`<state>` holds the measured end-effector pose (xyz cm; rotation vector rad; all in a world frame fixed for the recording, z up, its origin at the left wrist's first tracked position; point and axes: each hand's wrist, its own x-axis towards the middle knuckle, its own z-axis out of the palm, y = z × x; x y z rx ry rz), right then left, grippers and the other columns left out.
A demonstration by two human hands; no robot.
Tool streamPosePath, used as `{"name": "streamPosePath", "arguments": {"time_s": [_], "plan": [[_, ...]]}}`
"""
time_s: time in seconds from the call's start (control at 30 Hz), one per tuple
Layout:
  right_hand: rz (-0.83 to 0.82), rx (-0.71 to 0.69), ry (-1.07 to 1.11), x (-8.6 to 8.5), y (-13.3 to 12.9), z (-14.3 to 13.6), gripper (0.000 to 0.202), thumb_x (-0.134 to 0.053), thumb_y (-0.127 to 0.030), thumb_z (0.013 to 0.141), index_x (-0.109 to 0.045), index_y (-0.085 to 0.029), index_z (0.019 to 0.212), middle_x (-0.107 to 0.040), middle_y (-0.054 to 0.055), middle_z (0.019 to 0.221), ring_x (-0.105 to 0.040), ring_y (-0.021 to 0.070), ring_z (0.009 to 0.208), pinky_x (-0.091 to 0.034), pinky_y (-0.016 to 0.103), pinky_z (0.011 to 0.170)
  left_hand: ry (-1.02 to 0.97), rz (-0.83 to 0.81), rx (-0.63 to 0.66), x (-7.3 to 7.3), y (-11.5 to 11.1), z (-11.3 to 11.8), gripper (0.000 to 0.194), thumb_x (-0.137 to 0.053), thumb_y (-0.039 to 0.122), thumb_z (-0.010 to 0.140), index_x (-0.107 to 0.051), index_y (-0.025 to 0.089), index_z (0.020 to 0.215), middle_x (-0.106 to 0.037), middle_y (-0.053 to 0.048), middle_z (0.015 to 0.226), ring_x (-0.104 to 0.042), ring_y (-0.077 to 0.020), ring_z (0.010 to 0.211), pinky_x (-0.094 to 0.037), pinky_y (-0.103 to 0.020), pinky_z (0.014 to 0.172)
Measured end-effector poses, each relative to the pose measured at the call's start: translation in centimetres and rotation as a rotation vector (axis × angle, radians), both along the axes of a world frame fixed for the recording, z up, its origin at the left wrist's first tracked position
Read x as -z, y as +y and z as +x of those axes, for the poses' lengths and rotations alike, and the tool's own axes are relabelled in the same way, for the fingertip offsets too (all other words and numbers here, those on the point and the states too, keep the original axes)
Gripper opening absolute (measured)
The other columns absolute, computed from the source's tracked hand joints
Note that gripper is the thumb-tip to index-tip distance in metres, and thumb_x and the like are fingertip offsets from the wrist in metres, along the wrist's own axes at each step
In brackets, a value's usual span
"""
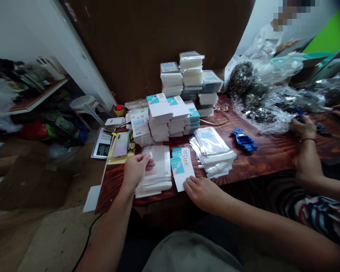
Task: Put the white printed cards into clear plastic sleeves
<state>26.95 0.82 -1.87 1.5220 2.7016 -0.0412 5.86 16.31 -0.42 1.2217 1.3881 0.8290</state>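
Note:
My left hand [136, 169] is over a stack of clear plastic bags [161, 177] at the table's front edge. Its thumb and fingers are closed together, apparently on the film of a clear bag. Just right of the bags lies a fanned pile of white and teal printed cards [181, 164]. My right hand [202, 192] grips the lower right corner of the top card, its fingers curled; the thumb is hidden. Further right sits a loose pile of filled clear bags [212, 145] with cards inside.
Behind stand stacks of cards [161, 109] and taller stacks of bagged cards [191, 71]. A phone [121, 144] lies left, a blue plastic holder [244, 139] right. Beyond are bags of shiny metal pieces [260, 109] and another person's hand [303, 126] holding something blue.

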Motion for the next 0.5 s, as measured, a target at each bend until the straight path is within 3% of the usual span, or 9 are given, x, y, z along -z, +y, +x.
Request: {"name": "streamPosePath", "arguments": {"time_s": [0.17, 0.27, 0.33, 0.4, 0.47, 0.5], "plan": [[0.051, 0.074, 0.302, 1.0, -0.7, 2.3, 0.022, -0.049, -0.014, 0.095, -0.067, -0.017, 0.082, -0.069, 0.008, 0.08, -0.064, 0.0208, 0.079, -0.047, 0.031, 0.07, -0.315, -0.072, -0.119, 1.7, -0.1, 2.2, 0.029, -0.078, 0.036, 0.072, -0.067, 0.01, 0.079, -0.073, -0.011, 0.074, -0.072, -0.0209, 0.068, -0.06, -0.034, 0.067], [0.278, 0.467, 0.699, 0.2, -1.5, 3.8, 0.016, -0.058, -0.028, 0.093, -0.07, -0.021, 0.085, -0.071, 0.006, 0.074, -0.066, 0.0192, 0.07, -0.05, 0.029, 0.065, -0.397, -0.07, -0.165, 2.1, -0.5, 2.8, 0.031, -0.08, 0.037, 0.07, -0.066, 0.011, 0.08, -0.073, -0.009, 0.074, -0.073, -0.02, 0.068, -0.06, -0.033, 0.068], [0.313, 0.784, 1.087, -0.6, -1.9, 3.9, 0.02, -0.063, -0.04, 0.09, -0.069, -0.021, 0.085, -0.068, 0.004, 0.064, -0.063, 0.0171, 0.054, -0.048, 0.027, 0.051, -0.443, -0.085, -0.173, 2.1, -0.8, 3.3, 0.031, -0.08, 0.036, 0.07, -0.066, 0.011, 0.081, -0.073, -0.009, 0.073, -0.073, -0.0198, 0.069, -0.06, -0.033, 0.068], [0.078, 0.939, 1.472, -1.2, -2.0, 3.0, 0.029, -0.066, -0.048, 0.087, -0.066, -0.02, 0.085, -0.064, 0.001, 0.056, -0.056, 0.0147, 0.04, -0.04, 0.024, 0.036, -0.494, -0.089, -0.187, 2.0, -1.2, 3.8, 0.031, -0.08, 0.035, 0.07, -0.065, 0.011, 0.082, -0.073, -0.009, 0.075, -0.073, -0.02, 0.07, -0.059, -0.034, 0.071], [-0.216, 0.959, 1.718, -1.0, -1.6, 1.5, 0.036, -0.07, -0.053, 0.082, -0.063, -0.018, 0.084, -0.064, 0.0, 0.055, -0.053, 0.0137, 0.034, -0.035, 0.021, 0.028, -0.545, -0.099, -0.202, 2.0, -1.7, 4.4, 0.03, -0.08, 0.034, 0.072, -0.063, 0.012, 0.083, -0.073, -0.009, 0.077, -0.073, -0.0197, 0.072, -0.059, -0.034, 0.073], [-0.286, 0.969, 1.787, -0.7, -1.3, 0.7, 0.039, -0.072, -0.054, 0.079, -0.062, -0.017, 0.084, -0.065, 0.0, 0.057, -0.054, 0.0136, 0.034, -0.036, 0.021, 0.028, -0.564, -0.113, -0.211, 1.9, -1.9, 4.7, 0.03, -0.08, 0.034, 0.072, -0.063, 0.012, 0.083, -0.073, -0.008, 0.078, -0.073, -0.0194, 0.072, -0.059, -0.033, 0.072]]}}
